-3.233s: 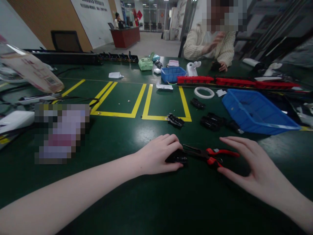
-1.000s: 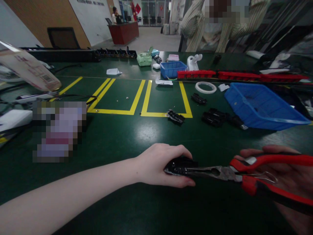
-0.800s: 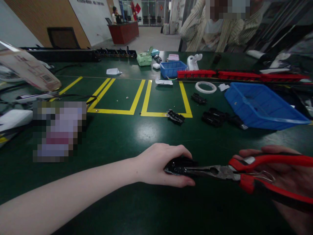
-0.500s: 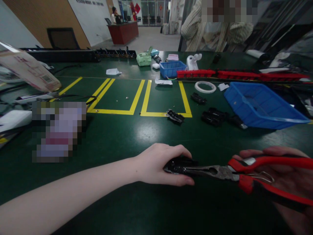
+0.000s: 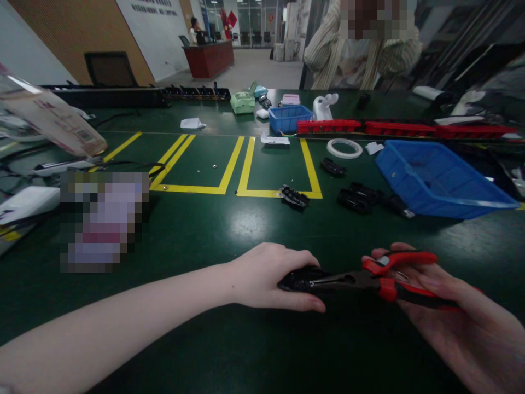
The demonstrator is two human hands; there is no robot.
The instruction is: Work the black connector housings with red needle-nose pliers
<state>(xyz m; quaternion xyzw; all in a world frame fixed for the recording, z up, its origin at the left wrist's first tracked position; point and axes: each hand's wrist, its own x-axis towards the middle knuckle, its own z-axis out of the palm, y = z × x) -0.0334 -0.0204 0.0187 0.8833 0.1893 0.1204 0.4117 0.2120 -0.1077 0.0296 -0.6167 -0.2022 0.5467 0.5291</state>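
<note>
My left hand [image 5: 273,278] is closed around a small black plastic part [image 5: 296,279], most of it covered by the fingers and thumb. Long-nose pliers [image 5: 388,284] with red and black handles lie in my right hand [image 5: 447,306], fingers curled round the grips. The plier jaws point left and their tip meets the black part; whether they clamp it I cannot tell. Farther off on the green table, similar black parts lie apart: one [image 5: 294,197] on the yellow tape, one [image 5: 333,167] beyond it, and a cluster [image 5: 357,197] by the blue bin.
A large blue bin [image 5: 447,191] stands at the right, with a white tape roll [image 5: 344,148] and red strips [image 5: 402,129] behind it. Yellow tape [image 5: 192,189] marks the table. At left lie a blurred-out flat object [image 5: 104,224] and a plastic-wrapped package [image 5: 61,117]. A person [image 5: 361,49] is opposite.
My right hand has shifted slightly and more of it shows, with the plier handles now nearer the left hand. The view has tilted a little; the left hand keeps its hold.
</note>
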